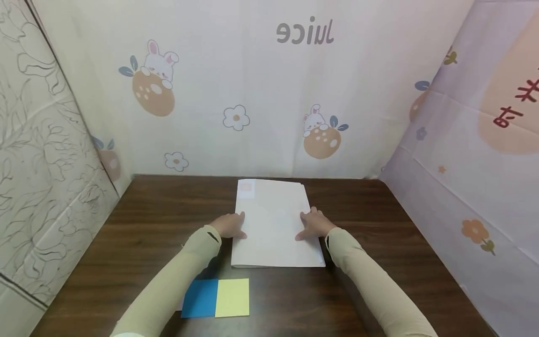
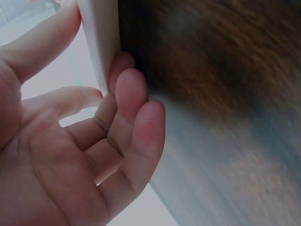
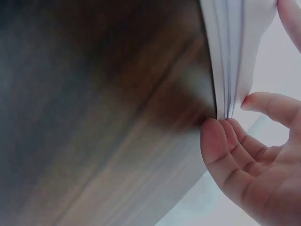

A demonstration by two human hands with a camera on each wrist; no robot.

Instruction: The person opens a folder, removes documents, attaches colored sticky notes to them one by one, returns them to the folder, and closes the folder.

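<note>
A white paper booklet [image 1: 271,224] with a small pale red mark at its upper left lies between my hands. My left hand [image 1: 229,225] grips its left edge, thumb on the cover; in the left wrist view the fingers [image 2: 131,89] curl against the smooth spine-like side [image 2: 101,33]. From the other side my right hand [image 1: 315,223] grips the right edge. Several stacked layers [image 3: 225,56] show there in the right wrist view, with fingertips [image 3: 214,134] at the lower side. Whether the booklet is lifted off the table, I cannot tell.
On the dark wood table [image 1: 177,201], a blue square pad [image 1: 200,298] and a yellow square pad [image 1: 232,297] lie side by side in front of the booklet, partly beside my left sleeve. Patterned curtains [image 1: 269,93] stand behind and at both sides.
</note>
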